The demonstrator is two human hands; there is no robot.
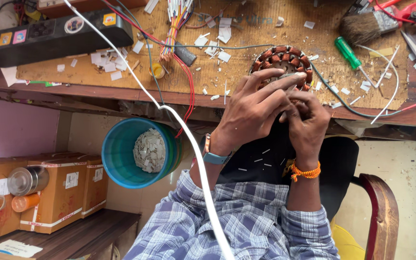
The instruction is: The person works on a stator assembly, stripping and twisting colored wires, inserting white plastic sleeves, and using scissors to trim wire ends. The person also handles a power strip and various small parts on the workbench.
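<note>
Left hand: the left hand point(253, 108) was seen at the centre of the frame, fingers spread and curled over the near edge of the round stator wound with copper-coloured coils point(285, 60).
Right hand: the right hand point(309, 120) was pressed against the left one, just right of centre, its fingers bent onto the same near edge; whether anything small was pinched between them could not be told.
Stator: it was laid on the wooden workbench point(266, 33), in the upper middle of the frame, partly covered by both hands.
Bench, upper right: a green-handled screwdriver point(346, 53) was set just right of the stator, and a dark-bristled paint brush point(367, 26) beyond it.
Bench, upper left: a long black power strip point(49, 38) was placed there, with small white paper scraps scattered about.
Lower left: a blue round bucket point(121, 154) holding pale strips was seen under the bench edge, beside brown cardboard boxes point(58, 192).
Wire: a white cable point(188, 144) was run diagonally across the frame.
</note>
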